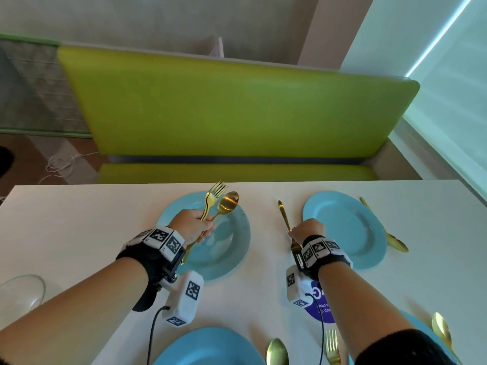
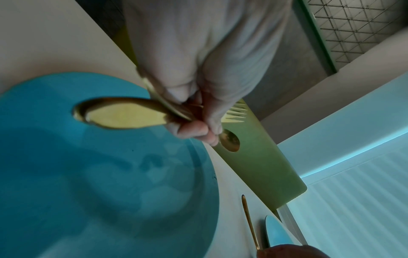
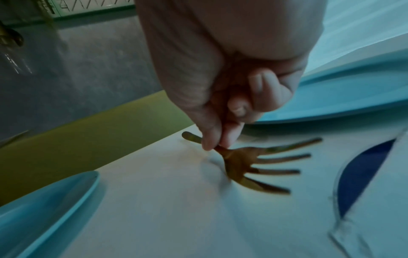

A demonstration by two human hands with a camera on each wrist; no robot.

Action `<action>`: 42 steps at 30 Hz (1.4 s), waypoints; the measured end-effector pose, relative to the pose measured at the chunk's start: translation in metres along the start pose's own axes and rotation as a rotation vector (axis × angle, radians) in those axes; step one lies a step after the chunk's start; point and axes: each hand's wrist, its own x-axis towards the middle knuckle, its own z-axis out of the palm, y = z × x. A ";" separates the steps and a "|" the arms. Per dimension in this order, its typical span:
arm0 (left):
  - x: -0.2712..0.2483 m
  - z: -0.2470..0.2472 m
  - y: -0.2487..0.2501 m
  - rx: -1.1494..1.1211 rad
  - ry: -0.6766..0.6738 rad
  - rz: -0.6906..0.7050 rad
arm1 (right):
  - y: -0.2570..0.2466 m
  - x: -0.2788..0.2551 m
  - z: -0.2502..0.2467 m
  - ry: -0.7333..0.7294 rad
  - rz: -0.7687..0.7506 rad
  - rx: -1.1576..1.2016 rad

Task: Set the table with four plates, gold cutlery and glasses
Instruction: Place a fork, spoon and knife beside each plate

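head view, cutlery-laying step. left hand point(image 1: 190, 225): grip closed round spare forks point(image 1: 214, 198) and spoon point(image 1: 227, 204), above far-left plate point(image 1: 238, 241). right hand point(image 1: 305, 230): grip pinching fork point(image 3: 249, 164), tines on worktop point(image 1: 79, 219), left of far-right plate point(image 1: 347, 227). next, judged: release it flat beside that plate.

Both forearms reach forward from the near edge, each wrist wrapped in a black band. The left hand point(image 1: 191, 226) is raised, fingers curled in a fist around its load. The right hand point(image 1: 307, 229) sits lower to the right, thumb and forefinger pinching, other fingers tucked.
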 end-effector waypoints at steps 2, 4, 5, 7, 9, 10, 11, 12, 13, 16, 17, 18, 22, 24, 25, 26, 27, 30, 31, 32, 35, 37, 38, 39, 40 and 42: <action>0.002 0.002 0.002 -0.015 0.002 0.000 | 0.001 0.000 -0.001 0.006 0.013 0.018; 0.005 0.004 0.003 -0.027 0.010 -0.001 | 0.002 0.001 -0.002 0.028 0.016 0.069; 0.006 0.005 0.003 -0.031 0.013 -0.001 | 0.001 -0.001 -0.004 0.030 0.019 0.084; 0.007 0.007 0.003 -0.038 0.012 -0.006 | 0.002 -0.001 -0.007 0.035 0.027 0.111; 0.008 0.009 0.002 -0.045 0.011 -0.011 | 0.004 0.002 -0.008 0.042 0.052 0.170; 0.009 0.010 0.001 -0.046 0.011 -0.013 | 0.006 0.003 -0.008 0.046 0.063 0.196; 0.010 0.011 0.001 -0.046 0.011 -0.014 | 0.006 0.005 -0.008 0.055 0.070 0.222; 0.011 0.011 0.000 -0.045 0.013 -0.015 | 0.007 0.007 -0.008 0.058 0.077 0.244; 0.012 0.012 0.000 -0.046 0.015 -0.014 | 0.008 0.009 -0.008 0.061 0.083 0.257; 0.013 0.015 0.000 -0.048 0.016 -0.017 | 0.013 0.011 -0.009 0.068 0.097 0.279; 0.013 0.016 -0.001 -0.047 0.014 -0.016 | 0.015 0.011 -0.009 0.064 0.099 0.279; 0.013 0.017 -0.001 -0.045 0.012 -0.014 | 0.017 0.012 -0.010 0.059 0.098 0.277; 0.014 0.022 -0.002 -0.047 0.008 -0.017 | 0.019 0.013 -0.011 0.075 0.068 0.191; 0.014 0.024 -0.002 -0.050 0.006 -0.019 | 0.016 0.012 -0.011 0.093 0.033 0.136; 0.014 0.025 -0.002 -0.052 0.006 -0.020 | 0.015 0.012 -0.010 0.105 0.014 0.123; 0.014 0.025 -0.003 -0.052 0.008 -0.021 | 0.014 0.012 -0.009 0.122 -0.002 0.117; 0.014 0.026 -0.003 -0.049 0.011 -0.023 | 0.013 0.013 -0.008 0.137 -0.014 0.108; 0.014 0.027 -0.002 -0.052 0.012 -0.026 | 0.011 0.013 -0.005 0.149 -0.028 0.086; 0.013 0.027 -0.002 -0.052 0.012 -0.026 | 0.010 0.014 -0.004 0.151 -0.028 0.091; 0.013 0.027 -0.002 -0.051 0.012 -0.026 | 0.009 0.015 -0.004 0.151 -0.027 0.099; 0.013 0.027 -0.002 -0.048 0.014 -0.027 | 0.008 0.015 -0.004 0.152 -0.018 0.110; 0.013 0.027 -0.002 -0.051 0.015 -0.029 | 0.007 0.014 -0.003 0.154 -0.011 0.112; 0.013 0.026 -0.002 -0.052 0.016 -0.030 | 0.006 0.014 -0.003 0.155 -0.009 0.118; 0.013 0.026 -0.002 -0.053 0.019 -0.031 | 0.006 0.014 -0.003 0.156 -0.005 0.125; 0.012 0.026 -0.003 -0.055 0.022 -0.033 | 0.006 0.015 -0.002 0.157 -0.002 0.131; 0.012 0.026 -0.004 -0.059 0.025 -0.038 | 0.007 0.015 -0.002 0.162 0.000 0.136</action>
